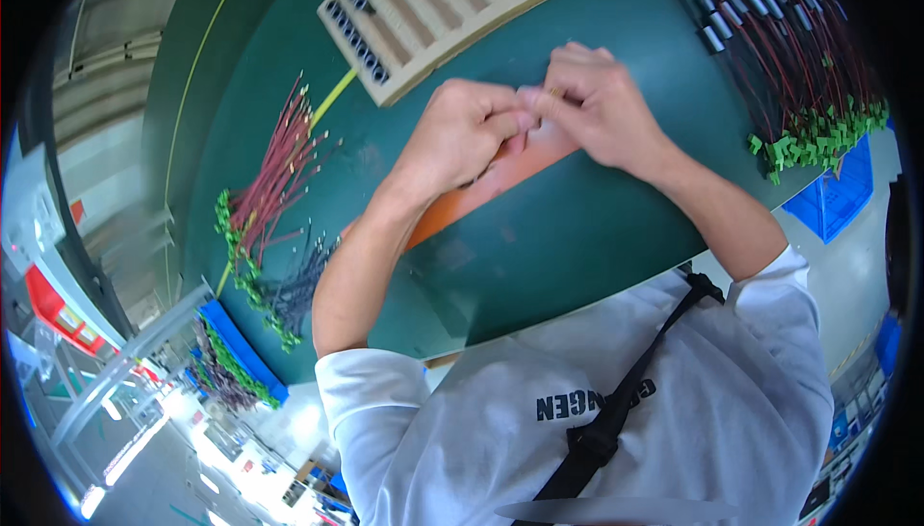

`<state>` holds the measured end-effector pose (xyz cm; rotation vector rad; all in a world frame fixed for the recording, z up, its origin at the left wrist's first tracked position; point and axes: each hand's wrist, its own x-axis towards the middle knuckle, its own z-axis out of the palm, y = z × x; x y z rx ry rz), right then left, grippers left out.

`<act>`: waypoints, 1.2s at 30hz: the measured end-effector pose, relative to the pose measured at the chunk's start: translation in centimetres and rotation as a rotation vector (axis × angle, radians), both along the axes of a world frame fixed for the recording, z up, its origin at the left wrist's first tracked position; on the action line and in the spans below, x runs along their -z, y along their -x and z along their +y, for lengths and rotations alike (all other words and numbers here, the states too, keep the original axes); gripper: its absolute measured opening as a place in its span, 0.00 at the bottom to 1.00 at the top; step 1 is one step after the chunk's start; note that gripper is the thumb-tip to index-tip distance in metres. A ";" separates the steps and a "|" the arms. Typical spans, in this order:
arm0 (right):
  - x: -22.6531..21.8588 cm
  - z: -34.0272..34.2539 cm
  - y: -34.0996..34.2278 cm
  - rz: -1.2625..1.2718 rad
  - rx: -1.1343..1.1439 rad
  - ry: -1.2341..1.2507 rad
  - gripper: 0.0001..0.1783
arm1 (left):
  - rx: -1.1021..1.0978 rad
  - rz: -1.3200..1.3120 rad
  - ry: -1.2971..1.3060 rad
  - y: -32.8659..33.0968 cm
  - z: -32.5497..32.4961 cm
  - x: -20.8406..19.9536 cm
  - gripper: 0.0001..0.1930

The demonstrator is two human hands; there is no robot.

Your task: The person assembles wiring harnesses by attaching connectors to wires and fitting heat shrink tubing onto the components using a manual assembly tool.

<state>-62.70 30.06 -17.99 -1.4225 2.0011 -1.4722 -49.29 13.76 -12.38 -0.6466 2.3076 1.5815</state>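
My left hand [460,131] and my right hand [599,107] meet fingertip to fingertip above the middle of the green table [568,237]. Both are closed in a pinch, and whatever they hold is hidden by the fingers or too small to name. Below them lies a flat orange strip [462,213], slanting up to the right and partly covered by my left hand and forearm. A bit of something dark shows under my left hand, too blurred to tell.
Red wires [274,170] with green connectors and dark wires [306,276] lie at left. A beige slotted tray [423,59] with dark round pieces stands at the far side. Red and black wires [794,54] with pale sleeves and green connectors lie at right, near a blue bin [835,201].
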 end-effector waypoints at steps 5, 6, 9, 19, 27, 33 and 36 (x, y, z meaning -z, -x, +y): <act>-0.2 0.5 -0.3 -0.068 0.059 -0.004 0.20 | -0.007 0.213 0.028 -3.8 0.4 -1.8 0.10; -0.2 0.4 -0.3 -0.050 0.057 0.000 0.20 | -0.005 0.290 0.226 -5.5 0.6 -1.5 0.13; -0.8 0.5 -0.9 -0.054 0.045 0.001 0.20 | -0.050 0.362 0.467 -9.6 1.6 -1.1 0.18; -1.2 0.9 -2.4 -0.221 0.089 0.018 0.18 | -0.207 0.559 0.653 -10.4 3.2 2.1 0.14; -0.9 1.2 -2.0 -0.069 0.076 -0.039 0.16 | -0.269 0.587 0.473 -10.6 2.7 2.4 0.12; -0.6 1.3 -1.9 -0.101 0.064 -0.040 0.16 | -0.269 0.515 0.413 -10.1 1.9 1.7 0.10; -0.4 1.1 -2.0 -0.099 0.059 -0.020 0.17 | -0.242 0.459 0.368 -10.0 1.4 1.4 0.11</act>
